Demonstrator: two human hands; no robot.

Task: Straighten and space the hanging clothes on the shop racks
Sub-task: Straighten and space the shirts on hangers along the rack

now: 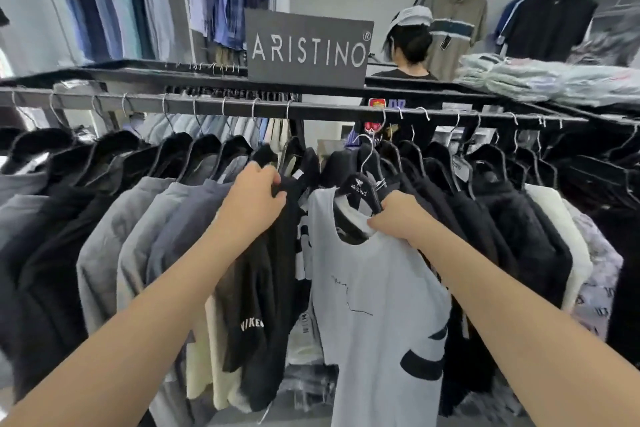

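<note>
1. White shop walls stand behind a long dark rail (311,111) that runs across the view, with a grey ARISTINO sign (308,47) on the shelf above it.
2. Blue and pale shirts (104,0) hang high at the upper left, and a beige polo (453,10) hangs on the far wall.
3. Folded pale clothes (536,80) lie stacked on the shelf at the right.
4. Another person in a light cap (410,42) stands beyond the rack, facing away.
5. Grey tops (114,236) crowd the left part of the rail on wire-hooked hangers, and dark garments (502,218) fill the right part, packed close together.
6. Near the middle hangs a black T-shirt (270,288) with white lettering on its sleeve, just beside the grey tops.
7. The left hand (252,201) grips this black T-shirt at its shoulder, fingers curled together over the fabric.
8. Just right of it hangs a white T-shirt (374,305) with black marks, on a black hanger (358,189) that carries the ARISTINO logo.
9. The right hand (398,218) holds the white T-shirt at the neckline, with its fingers bunched and pinching the collar against the hanger's arm.
10. Whether this hanger's hook sits on the rail cannot be told.
11. A narrow gap shows between the two held shirts.
</note>
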